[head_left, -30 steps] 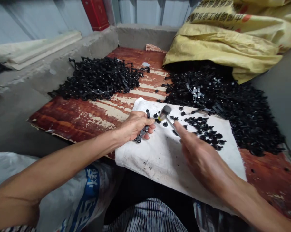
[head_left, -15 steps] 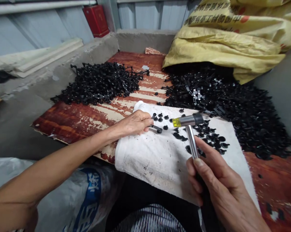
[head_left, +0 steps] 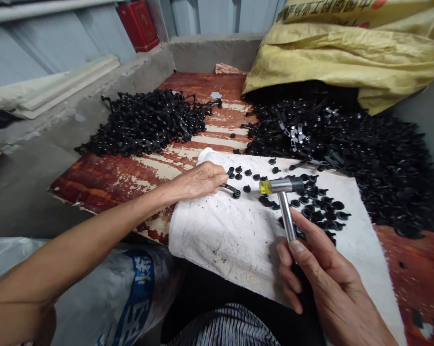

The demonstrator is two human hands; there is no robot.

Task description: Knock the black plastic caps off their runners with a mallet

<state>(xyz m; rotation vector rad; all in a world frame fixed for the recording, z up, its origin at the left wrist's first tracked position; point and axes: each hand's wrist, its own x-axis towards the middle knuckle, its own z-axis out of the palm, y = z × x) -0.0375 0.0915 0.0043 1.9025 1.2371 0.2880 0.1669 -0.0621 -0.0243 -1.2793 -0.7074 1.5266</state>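
Note:
My left hand (head_left: pixel 198 180) rests on a folded white cloth (head_left: pixel 234 245), its fingertips pinching a small black plastic strip (head_left: pixel 230 190) with a round stud at its far end. My right hand (head_left: pixel 323 283) grips a small hammer (head_left: pixel 282 192) by its steel handle, the head with its yellow tip held just above the cloth. Several loose black studs (head_left: pixel 319 211) lie scattered on the cloth right under the hammer head. The lower handle is hidden in my right hand.
A heap of linked black parts (head_left: pixel 146 122) lies on a worn red board (head_left: pixel 105 182), with a larger black heap (head_left: pixel 346 154) to the right under a yellow woven sack (head_left: pixel 346 53). Low concrete walls surround the board. A white-and-blue sack (head_left: pixel 130 298) lies by my left forearm.
The hammer has moved right, away from my left hand, and now stands with its yellow-tipped head sideways above the studs. My left hand has shifted slightly, and the view has tilted a little.

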